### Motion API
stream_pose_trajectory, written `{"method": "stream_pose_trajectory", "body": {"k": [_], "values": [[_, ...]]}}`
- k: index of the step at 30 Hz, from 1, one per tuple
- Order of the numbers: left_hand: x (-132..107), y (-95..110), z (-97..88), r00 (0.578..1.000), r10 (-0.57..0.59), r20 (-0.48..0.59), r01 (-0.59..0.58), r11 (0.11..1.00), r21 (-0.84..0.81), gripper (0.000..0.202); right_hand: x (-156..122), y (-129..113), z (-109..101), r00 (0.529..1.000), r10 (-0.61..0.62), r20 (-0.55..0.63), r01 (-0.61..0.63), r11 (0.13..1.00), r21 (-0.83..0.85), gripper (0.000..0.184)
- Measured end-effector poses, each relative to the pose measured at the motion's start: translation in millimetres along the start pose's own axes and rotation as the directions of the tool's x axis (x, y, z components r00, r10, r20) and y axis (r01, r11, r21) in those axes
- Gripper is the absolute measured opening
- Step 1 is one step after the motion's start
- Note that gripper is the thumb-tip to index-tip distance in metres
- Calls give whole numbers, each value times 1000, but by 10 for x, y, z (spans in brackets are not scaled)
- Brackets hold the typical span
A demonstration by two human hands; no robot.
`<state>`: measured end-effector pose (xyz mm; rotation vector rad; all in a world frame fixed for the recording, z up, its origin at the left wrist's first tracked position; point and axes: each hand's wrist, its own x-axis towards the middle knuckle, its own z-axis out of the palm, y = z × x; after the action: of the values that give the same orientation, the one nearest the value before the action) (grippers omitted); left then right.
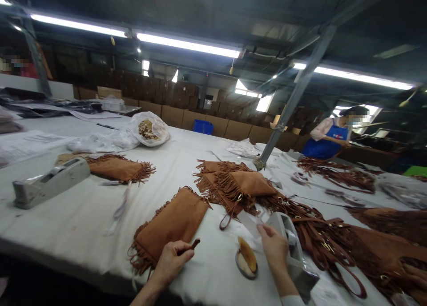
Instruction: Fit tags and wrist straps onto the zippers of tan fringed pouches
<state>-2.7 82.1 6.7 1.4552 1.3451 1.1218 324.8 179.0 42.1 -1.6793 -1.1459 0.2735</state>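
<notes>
My left hand (174,260) is closed in a pinch on a brown leather strap (196,243), whose short end sticks out past the fingers. Beside that hand, a tan suede fringed pouch (173,221) lies flat on the white table. My right hand (274,246) reaches alongside a grey tape dispenser (289,235) with thumb and fingers pressed together. Something pale and translucent is by those fingertips; I cannot make out what it is. Between my hands sits a small round dish (246,270) with a yellowish piece (246,252) standing in it.
Piled fringed pouches (250,183) lie ahead, with brown straps (320,239) heaped to the right. Another tape dispenser (51,181) and pouch (116,168) are at left. Behind are a filled plastic bag (150,129), a metal post (293,99) and a person in a blue apron (328,139).
</notes>
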Motion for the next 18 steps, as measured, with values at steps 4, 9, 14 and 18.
{"method": "stream_pose_trajectory", "body": {"k": [4, 9, 14, 18], "values": [[-14, 5, 4, 1000, 3, -7, -3, 1000, -3, 22, 8, -65, -29, 998, 57, 4, -56, 997, -44, 25], [-5, -15, 12, 1000, 10, -18, -10, 1000, 9, 21, 9, -43, 56, 965, 236, 115, -260, 922, 287, 42], [3, -22, 9, 999, 29, -24, -28, 999, 39, 21, 6, -43, 123, 933, 313, 178, -360, 827, 433, 35], [-6, -16, 11, 999, 41, -20, -40, 998, 53, 22, -2, -120, 84, 901, 359, 242, -433, 741, 513, 27]]}}
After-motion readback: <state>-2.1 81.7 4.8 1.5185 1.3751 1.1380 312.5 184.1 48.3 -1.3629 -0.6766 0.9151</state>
